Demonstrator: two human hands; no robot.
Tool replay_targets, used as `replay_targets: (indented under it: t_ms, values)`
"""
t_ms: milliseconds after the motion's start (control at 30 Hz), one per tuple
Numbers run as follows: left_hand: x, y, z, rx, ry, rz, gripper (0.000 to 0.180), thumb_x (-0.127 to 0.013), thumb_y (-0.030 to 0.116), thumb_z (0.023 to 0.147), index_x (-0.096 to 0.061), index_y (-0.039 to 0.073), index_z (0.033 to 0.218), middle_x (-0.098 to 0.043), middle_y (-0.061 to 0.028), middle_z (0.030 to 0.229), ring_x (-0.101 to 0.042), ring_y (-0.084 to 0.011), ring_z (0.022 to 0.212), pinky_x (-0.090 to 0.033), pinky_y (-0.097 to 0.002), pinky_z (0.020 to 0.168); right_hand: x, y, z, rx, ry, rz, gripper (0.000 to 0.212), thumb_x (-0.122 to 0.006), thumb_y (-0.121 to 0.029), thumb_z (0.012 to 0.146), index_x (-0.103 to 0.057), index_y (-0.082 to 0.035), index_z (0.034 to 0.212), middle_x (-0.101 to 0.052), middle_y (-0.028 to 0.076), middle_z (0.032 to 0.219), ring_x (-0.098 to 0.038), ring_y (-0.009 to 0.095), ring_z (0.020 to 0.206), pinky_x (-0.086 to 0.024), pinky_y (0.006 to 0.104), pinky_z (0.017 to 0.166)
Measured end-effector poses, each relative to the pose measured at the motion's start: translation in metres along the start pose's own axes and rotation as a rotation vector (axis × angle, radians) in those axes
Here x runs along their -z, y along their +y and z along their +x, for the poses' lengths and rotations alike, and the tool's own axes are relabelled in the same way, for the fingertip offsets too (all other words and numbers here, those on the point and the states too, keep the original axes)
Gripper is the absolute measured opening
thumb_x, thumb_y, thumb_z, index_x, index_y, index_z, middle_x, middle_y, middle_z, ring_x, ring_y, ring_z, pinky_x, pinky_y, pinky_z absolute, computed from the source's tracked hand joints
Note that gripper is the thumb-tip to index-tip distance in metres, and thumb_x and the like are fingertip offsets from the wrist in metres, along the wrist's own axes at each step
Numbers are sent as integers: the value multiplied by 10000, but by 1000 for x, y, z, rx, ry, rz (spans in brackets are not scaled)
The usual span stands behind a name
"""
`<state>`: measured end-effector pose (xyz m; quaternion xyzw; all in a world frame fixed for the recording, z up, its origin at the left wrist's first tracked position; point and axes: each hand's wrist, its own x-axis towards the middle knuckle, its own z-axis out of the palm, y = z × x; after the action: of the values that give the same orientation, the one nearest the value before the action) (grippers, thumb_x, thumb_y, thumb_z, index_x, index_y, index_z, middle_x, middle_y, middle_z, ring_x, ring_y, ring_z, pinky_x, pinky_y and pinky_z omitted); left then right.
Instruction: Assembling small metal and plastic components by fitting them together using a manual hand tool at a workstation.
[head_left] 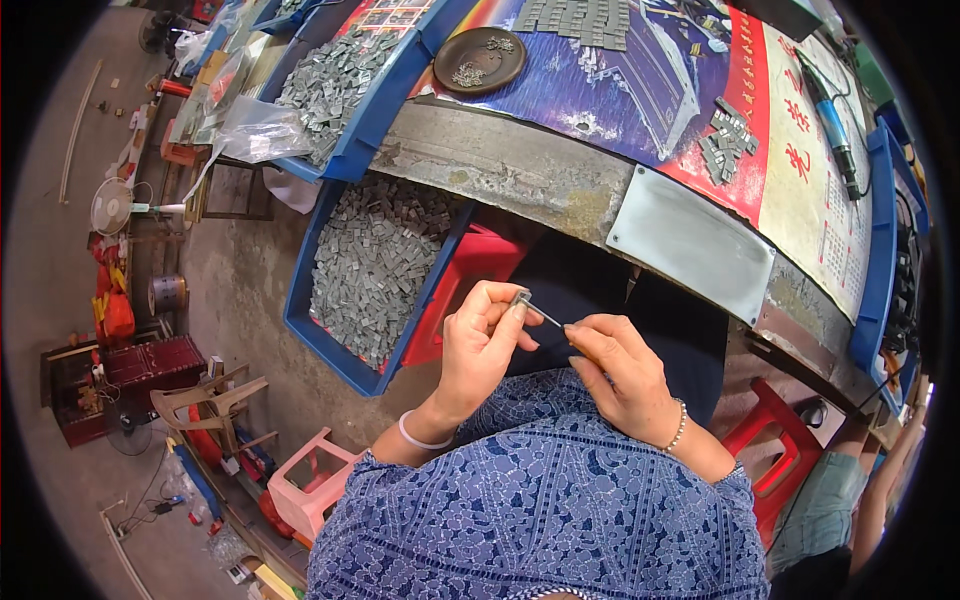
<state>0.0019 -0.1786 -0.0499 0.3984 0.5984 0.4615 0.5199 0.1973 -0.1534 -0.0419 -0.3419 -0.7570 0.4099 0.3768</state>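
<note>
My left hand (475,350), with a pale bangle at its wrist, pinches a small grey metal piece (521,297) between thumb and fingers. Opposite it, my right hand (628,380), with a beaded bracelet, grips the end of a thin metal rod (547,317) in its fingertips. The rod's far end meets the grey piece; whether it goes inside I cannot tell. Both hands are above my lap, in front of the bench edge. Left of them stands a blue bin (345,372) heaped with similar grey metal pieces (375,265).
On the bench lie a brown dish (441,82) of tiny parts, loose grey pieces (728,145), a metal plate (690,245) and a blue-and-black powered hand tool (833,125). Another blue bin (345,160) is upper left. Red (770,440) and pink stools (310,475) flank me; a person's leg (825,500) shows right.
</note>
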Motion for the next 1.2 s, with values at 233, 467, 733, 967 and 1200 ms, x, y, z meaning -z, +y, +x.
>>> replay_targets:
  t_ms: [233, 467, 733, 967, 1200]
  values:
    - [-6, 3, 2, -101, 38, 169, 134, -526, 31, 961, -547, -32, 1077, -693, -105, 855, -640, -92, 649, -535, -219, 573, -2, 3, 0, 30, 24, -44, 380, -694, 48, 764, -604, 29, 1133, -595, 166, 1016, -655, 290, 813, -559, 335, 655]
    - [-7, 3, 3, -39, -9, 112, 180, -520, 67, 976, -534, -21, 1132, -679, -108, 907, -625, -93, 671, -513, -205, 623, -1, 6, -1, 37, 22, -29, 403, -702, 47, 756, -592, 36, 1143, -593, 165, 1013, -653, 286, 801, -559, 333, 635]
    - [-5, 1, 4, -18, -4, 83, 177, -521, 67, 977, -523, -21, 1131, -672, -122, 921, -618, -95, 664, -511, -206, 620, -2, 9, -1, 37, 19, -10, 411, -701, 50, 754, -584, 35, 1148, -588, 166, 1028, -647, 290, 793, -557, 334, 624]
    - [-12, -6, 4, -190, 91, 260, 124, -521, 1, 954, -547, -32, 1071, -684, -101, 855, -657, -113, 644, -523, -225, 566, -7, 11, -5, -270, 51, 272, 243, -605, -53, 910, -582, 46, 1130, -641, 178, 884, -662, 290, 775, -537, 327, 668]
    - [-22, -15, 8, -389, 160, 536, 161, -533, -34, 928, -543, -48, 1089, -671, -130, 829, -677, -175, 627, -547, -274, 555, -10, 9, -5, -161, 72, -29, 263, -634, -30, 868, -609, 13, 1127, -614, 141, 815, -631, 270, 628, -519, 338, 544]
